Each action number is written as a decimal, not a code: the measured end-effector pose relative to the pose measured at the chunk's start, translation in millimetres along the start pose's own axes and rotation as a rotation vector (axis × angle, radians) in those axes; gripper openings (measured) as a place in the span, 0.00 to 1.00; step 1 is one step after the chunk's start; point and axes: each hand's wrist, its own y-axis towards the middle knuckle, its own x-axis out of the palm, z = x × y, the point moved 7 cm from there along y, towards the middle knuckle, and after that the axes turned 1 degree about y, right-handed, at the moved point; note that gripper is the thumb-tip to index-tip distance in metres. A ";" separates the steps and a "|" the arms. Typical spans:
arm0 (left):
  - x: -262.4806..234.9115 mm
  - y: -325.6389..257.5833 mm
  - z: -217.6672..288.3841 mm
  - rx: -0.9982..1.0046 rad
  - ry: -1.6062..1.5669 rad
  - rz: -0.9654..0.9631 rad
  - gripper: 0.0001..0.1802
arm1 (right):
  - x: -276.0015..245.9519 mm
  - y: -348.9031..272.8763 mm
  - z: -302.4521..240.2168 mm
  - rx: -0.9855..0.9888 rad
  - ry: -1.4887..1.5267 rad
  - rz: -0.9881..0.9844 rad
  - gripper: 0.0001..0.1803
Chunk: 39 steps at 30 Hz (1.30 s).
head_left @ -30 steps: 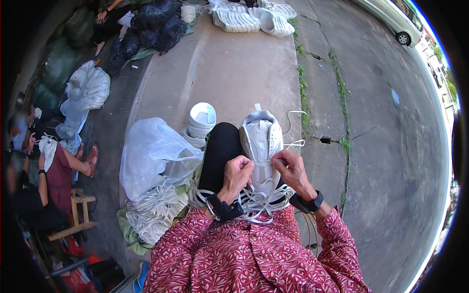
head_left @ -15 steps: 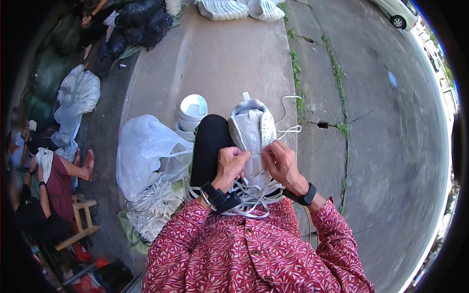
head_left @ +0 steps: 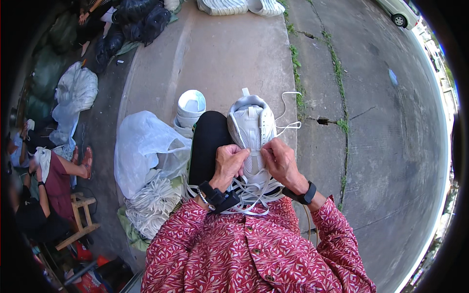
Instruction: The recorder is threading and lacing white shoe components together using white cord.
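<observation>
"Checking the white sneaker [head_left: 251, 124]: position and grip?"

"On the lap [head_left: 283, 206], heel outward; left hand [head_left: 229, 160] and right hand [head_left: 281, 158] pinch close together at its forefoot, apparently on a lace [head_left: 256, 153]."

"Progress?"

"Lacing judged partial: upper eyelets [head_left: 264, 123] look bare, hence outstanding; loose laces [head_left: 258, 192] bunch near the toe."

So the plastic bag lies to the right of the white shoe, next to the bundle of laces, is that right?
No, the head view shows the plastic bag left of the white shoe; it is indeed next to the bundle of laces.
</observation>
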 end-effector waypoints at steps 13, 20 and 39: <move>-1.1 0.0 -3.5 0.029 0.017 -0.053 0.15 | 6.0 18.5 -29.5 -0.268 -0.380 -0.239 0.07; -1.1 1.4 -3.8 0.047 0.025 -0.067 0.15 | 7.6 21.0 -32.4 -0.263 -0.400 -0.313 0.07; -1.5 10.3 -3.2 0.095 0.099 0.045 0.16 | 15.8 25.9 -19.8 -0.315 -0.285 -0.320 0.07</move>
